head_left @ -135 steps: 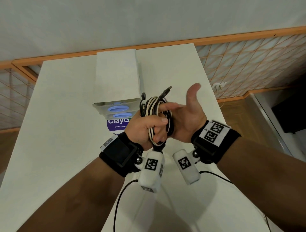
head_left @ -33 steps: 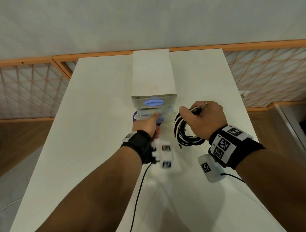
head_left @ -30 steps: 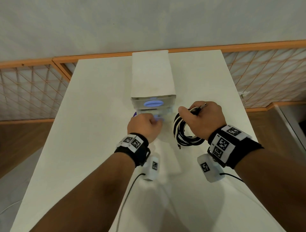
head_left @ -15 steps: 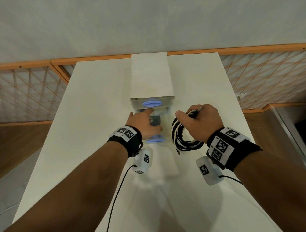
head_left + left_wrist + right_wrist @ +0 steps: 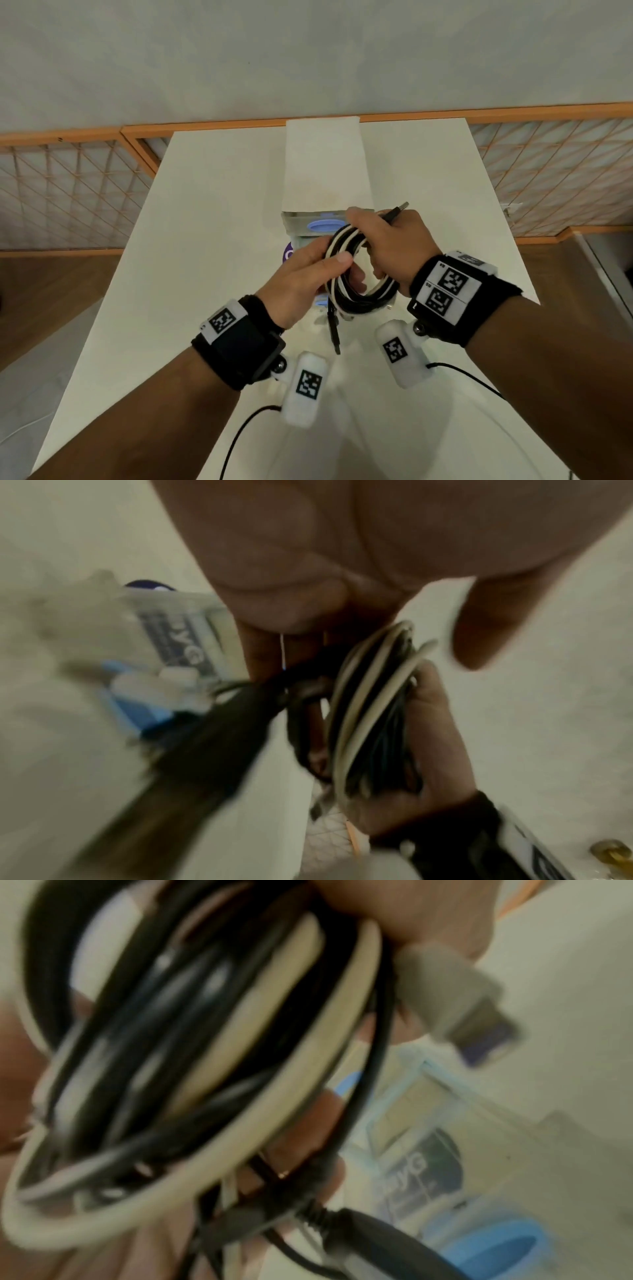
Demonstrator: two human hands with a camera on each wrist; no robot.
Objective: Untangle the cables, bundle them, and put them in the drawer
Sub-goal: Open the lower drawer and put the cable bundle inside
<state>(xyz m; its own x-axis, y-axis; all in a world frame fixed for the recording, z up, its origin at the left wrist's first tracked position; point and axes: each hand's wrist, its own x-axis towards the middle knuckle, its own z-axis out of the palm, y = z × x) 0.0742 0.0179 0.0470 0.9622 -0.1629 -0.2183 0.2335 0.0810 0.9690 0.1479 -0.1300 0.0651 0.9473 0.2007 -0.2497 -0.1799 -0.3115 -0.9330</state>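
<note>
A coil of black and white cables hangs between both hands, above the pulled-out lower drawer of a small white drawer unit. My right hand grips the coil's upper right part, and a USB plug sticks out past its knuckles. My left hand pinches the coil's left side between thumb and fingers. A black plug dangles below. The left wrist view shows the coil, blurred, beside the drawer. In the right wrist view the coil fills the frame above the drawer.
The drawer unit stands in the middle of a white table, its upper drawer closed, with a blue handle. A purple label shows beside the unit. Orange lattice railing runs along both sides. Thin black wrist leads trail over the near table.
My left hand pulled the lower drawer out, let go of it and took hold of the coil. My right hand carried the coil left and up, over the drawer.
</note>
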